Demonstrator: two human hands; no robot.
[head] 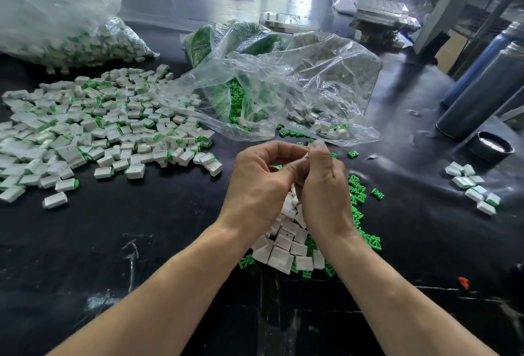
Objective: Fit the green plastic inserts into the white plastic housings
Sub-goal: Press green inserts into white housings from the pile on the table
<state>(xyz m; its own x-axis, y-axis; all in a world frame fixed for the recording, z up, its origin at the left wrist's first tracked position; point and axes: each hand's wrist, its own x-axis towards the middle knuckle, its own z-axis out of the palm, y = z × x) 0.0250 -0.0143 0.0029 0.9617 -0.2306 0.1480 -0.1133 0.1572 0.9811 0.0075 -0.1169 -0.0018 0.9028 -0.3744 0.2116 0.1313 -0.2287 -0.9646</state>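
Both hands meet at frame centre above a black table. Left hand has fingers curled over, thumb pressed toward the right hand; right hand has fingertips bunched against it. A small white piece shows at the contact point between the two sets of fingers; whether it is a housing alone or housing with insert, cannot tell, and which hand bears the grip cannot tell either. Directly beneath the hands, toward 6 o'clock, a heap of empty white housings lies between the wrists. Loose green inserts are scattered just beside that heap at 3 o'clock, some touching it. A broad spread of assembled pieces, white with green showing at one end, covers the table at 9 to 10 o'clock. A clear bag of green inserts sits open at 12 o'clock, with a crumpled clear bag overlapping it toward 1 o'clock. A large filled bag sits at 11 o'clock. A small cluster of white pieces lies well apart at 3 o'clock, near dark cylinders at 2 o'clock.
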